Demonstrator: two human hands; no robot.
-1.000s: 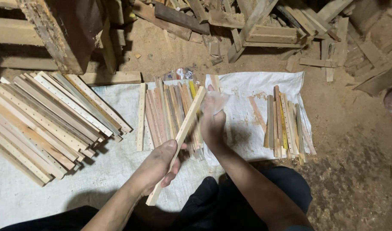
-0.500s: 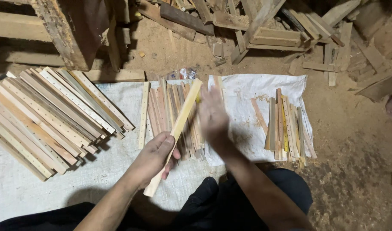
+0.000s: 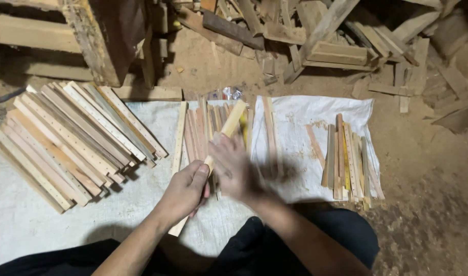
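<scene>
Underneath, white sacking (image 3: pixel 315 115) covers the dirt floor (image 3: pixel 428 189).

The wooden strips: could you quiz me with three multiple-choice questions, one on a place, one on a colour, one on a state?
1. Where does the largest stack of strips lie?
A. left of the hands
B. right of the hands
C. on the person's lap

2. What colour is the cloth under the strips?
A. blue
B. white
C. red

3. How is the left hand?
A. open and empty
B. flat on the dirt
C. closed around a pale strip

Answers: 1 A, the big pile fills the left side. 2 B, the sheet looks white. 3 C, fingers wrap the strip; the right hand is blurred beside it.
</scene>
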